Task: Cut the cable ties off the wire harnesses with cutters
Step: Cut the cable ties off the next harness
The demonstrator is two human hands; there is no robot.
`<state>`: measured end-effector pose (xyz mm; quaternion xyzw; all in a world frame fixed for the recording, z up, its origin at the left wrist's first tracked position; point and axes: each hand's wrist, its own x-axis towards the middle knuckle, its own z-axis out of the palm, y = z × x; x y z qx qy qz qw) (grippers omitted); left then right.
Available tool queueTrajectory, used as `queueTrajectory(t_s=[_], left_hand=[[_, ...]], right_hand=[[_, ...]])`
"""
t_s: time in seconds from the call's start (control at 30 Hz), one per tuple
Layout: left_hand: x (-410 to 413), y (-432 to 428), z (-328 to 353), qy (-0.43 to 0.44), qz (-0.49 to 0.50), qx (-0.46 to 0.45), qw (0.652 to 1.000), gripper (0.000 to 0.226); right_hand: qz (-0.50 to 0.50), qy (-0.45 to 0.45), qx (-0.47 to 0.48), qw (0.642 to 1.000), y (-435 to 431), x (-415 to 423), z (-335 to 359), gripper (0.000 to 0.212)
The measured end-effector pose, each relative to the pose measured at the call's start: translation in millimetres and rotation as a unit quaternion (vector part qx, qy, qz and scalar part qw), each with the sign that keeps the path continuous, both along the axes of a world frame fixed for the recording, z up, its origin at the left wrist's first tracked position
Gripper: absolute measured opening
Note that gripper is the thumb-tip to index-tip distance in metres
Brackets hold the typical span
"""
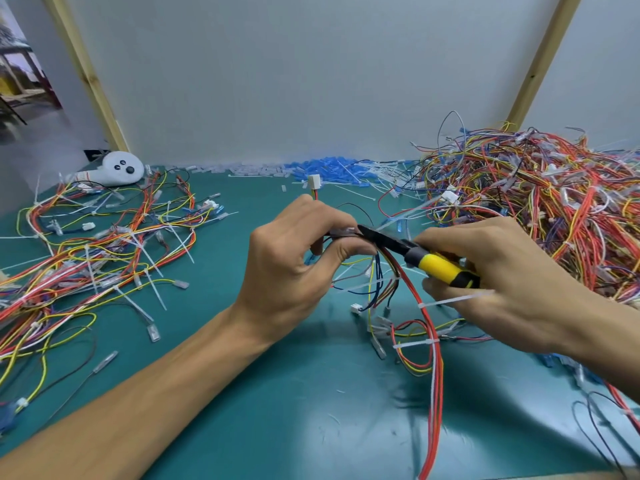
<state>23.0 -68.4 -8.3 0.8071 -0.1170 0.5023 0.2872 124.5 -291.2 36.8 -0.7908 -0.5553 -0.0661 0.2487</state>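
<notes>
Teal-green matting covers the tabletop, and over its middle a person holds one wire harness up off the surface. The left hand has its fingers curled and pinches the upper part of the bundle between thumb and fingertips; a white connector on that end sticks out just beyond the knuckles. From the grip, red, yellow, blue and black wires hang down and trail toward the near edge. The right hand is wrapped round the yellow-and-black handles of the cutters, whose dark nose points left and meets the bundle right beside the left fingertips. Whether the blades have closed on anything cannot be told. Lower on the harness, one white cable tie circles the red wires with its tail lying across the right fingers, and a second tie sits just below it. A high pile of harnesses fills the far right, while looser harnesses sprawl over the left side. Blue and clear scraps line the far edge by the wall, and a white handheld device lies at the far left.
</notes>
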Motion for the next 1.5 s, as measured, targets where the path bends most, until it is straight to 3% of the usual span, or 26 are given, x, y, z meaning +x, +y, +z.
queueTrajectory(t_s=[0.27,0.6,0.73,0.83,1.07,1.33,1.5], left_hand=[[0.5,3.3,-0.7,-0.002,-0.001,-0.017,1.0,0.025],[-2.0,-0.3,0.9,-0.003,-0.01,-0.026,1.0,0.023],[-2.5,-0.3,1.2,-0.001,-0.01,-0.032,0.999,0.023],[-2.6,-1.3,-1.0,-0.002,-0.016,-0.039,0.999,0.02],[-3.0,-0.9,0.6,0.005,-0.027,-0.037,0.999,0.016],[-5.8,-1.3,2.0,-0.002,-0.027,0.004,1.0,0.018],[-7.3,-3.8,2.5,-0.009,-0.024,0.016,1.0,0.016]], right_hand=[[-0.005,-0.007,0.019,1.0,3.9,0.1,-7.3,0.037],[0.012,-0.036,0.008,0.999,-0.2,0.9,-4.7,0.015],[0.023,-0.038,0.005,0.999,4.9,2.5,-7.1,0.04],[0.019,-0.043,0.019,0.999,2.8,5.7,-12.4,0.045],[0.033,-0.081,0.01,0.996,1.0,7.6,-6.5,0.041],[0.057,-0.013,-0.017,0.998,-5.9,9.2,8.3,0.025],[0.061,-0.023,-0.018,0.998,-8.6,7.2,8.9,0.024]])
